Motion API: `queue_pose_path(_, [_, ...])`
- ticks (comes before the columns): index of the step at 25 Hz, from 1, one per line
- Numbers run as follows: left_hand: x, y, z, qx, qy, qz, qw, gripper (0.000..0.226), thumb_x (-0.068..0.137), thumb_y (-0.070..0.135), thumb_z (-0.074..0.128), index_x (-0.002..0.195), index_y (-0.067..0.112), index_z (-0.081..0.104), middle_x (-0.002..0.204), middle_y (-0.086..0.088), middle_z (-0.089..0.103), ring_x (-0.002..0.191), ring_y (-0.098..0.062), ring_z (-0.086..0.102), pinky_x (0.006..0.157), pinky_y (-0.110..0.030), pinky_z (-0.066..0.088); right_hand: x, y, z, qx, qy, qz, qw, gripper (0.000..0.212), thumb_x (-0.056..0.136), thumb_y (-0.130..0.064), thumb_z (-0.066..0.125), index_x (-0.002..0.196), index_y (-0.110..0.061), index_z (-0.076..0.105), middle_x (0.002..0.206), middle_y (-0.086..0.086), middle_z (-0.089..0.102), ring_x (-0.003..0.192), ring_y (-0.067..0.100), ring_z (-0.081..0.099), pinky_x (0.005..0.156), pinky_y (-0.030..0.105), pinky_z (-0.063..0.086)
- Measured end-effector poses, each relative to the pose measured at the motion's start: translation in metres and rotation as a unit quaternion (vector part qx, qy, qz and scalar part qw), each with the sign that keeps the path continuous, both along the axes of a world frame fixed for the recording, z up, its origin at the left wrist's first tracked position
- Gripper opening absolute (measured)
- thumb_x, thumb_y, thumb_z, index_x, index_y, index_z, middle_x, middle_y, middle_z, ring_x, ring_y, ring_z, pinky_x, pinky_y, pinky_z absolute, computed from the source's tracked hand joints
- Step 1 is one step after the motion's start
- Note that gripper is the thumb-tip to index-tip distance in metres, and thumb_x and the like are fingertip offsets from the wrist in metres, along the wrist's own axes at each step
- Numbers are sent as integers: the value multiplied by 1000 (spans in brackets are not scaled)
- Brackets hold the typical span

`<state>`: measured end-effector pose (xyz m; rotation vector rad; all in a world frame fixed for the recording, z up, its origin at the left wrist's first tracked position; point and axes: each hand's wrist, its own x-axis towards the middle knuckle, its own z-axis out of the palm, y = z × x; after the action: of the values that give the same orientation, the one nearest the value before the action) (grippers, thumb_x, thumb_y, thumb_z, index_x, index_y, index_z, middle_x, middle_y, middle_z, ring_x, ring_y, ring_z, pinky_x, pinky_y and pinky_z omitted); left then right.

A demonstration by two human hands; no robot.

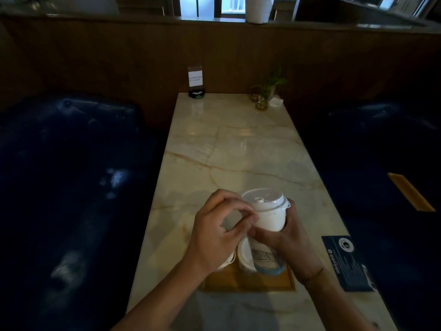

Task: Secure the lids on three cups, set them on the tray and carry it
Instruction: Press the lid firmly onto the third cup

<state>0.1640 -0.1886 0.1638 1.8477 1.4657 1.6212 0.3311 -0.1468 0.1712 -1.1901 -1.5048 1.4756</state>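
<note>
The marble table point(238, 149) carries a wooden tray point(248, 281) at its near end. On the tray stand two lidded cups point(245, 256), half hidden by the hands. Above the tray, the right hand point(288, 240) wraps the third cup point(269, 218) around its middle, holding it tilted. The left hand point(214, 232) pinches near the lid point(263, 199) rim with curled fingertips. I'd press all round the rim, cup kept level, then set it on the tray's free side.

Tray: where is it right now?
Head view, near end of the marble table: the wooden tray lies below both hands, with lidded cups standing on it.
</note>
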Motion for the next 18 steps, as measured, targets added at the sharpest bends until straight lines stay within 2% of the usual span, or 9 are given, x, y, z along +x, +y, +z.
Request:
queue_pose_path(3, [8, -1, 7, -11, -52, -15, 998, 11, 86, 20, 75, 94, 13, 72, 99, 4, 63, 96, -12, 66, 85, -17, 50, 11, 0, 2, 24, -18, -3, 1000, 96, 52, -28, 97, 130, -18, 42, 112, 3, 67, 93, 11, 72, 68, 26, 61])
queue_pose_path(5, [14, 0, 12, -16, -64, -19, 998, 15, 86, 21, 74, 99, 14, 71, 102, 5, 65, 100, -15, 66, 87, -18, 49, 18, 0, 6, 48, -39, -1, 998, 102, 48, -32, 97, 131, -19, 41, 114, -1, 66, 95, 6, 70, 69, 21, 59])
queue_pose_path(9, [27, 0, 22, -29, -62, -38, 997, 19, 88, 26, 72, 104, 16, 72, 106, 9, 68, 104, -13, 67, 89, -19, 50, 34, 3, 10, 87, -65, 8, 994, 94, 57, -13, 94, 131, -23, 38, 115, -6, 61, 94, -3, 68, 67, 14, 56])
queue_pose_path(10, [30, -1, 23, -25, -52, -39, 998, 18, 89, 26, 71, 103, 16, 73, 105, 8, 69, 102, -12, 68, 88, -19, 51, 37, 3, 11, 93, -71, 14, 993, 95, 56, -13, 95, 132, -24, 37, 115, -8, 60, 94, -4, 67, 67, 14, 56])
queue_pose_path(14, [47, -4, 28, -21, -50, -23, 998, 14, 87, 25, 73, 98, 16, 75, 101, 11, 71, 98, -10, 70, 86, -17, 51, 57, -1, 15, 101, -82, 10, 991, 97, 45, -47, 88, 129, -38, 42, 108, -19, 65, 95, -3, 66, 68, 16, 56])
queue_pose_path(18, [64, -4, 32, -45, -70, -10, 996, 10, 86, 27, 73, 94, 21, 75, 98, 12, 71, 98, -12, 70, 86, -16, 50, 72, -2, 14, 135, -115, -12, 984, 90, 44, -60, 81, 125, -39, 47, 106, -19, 66, 94, -6, 65, 67, 19, 57])
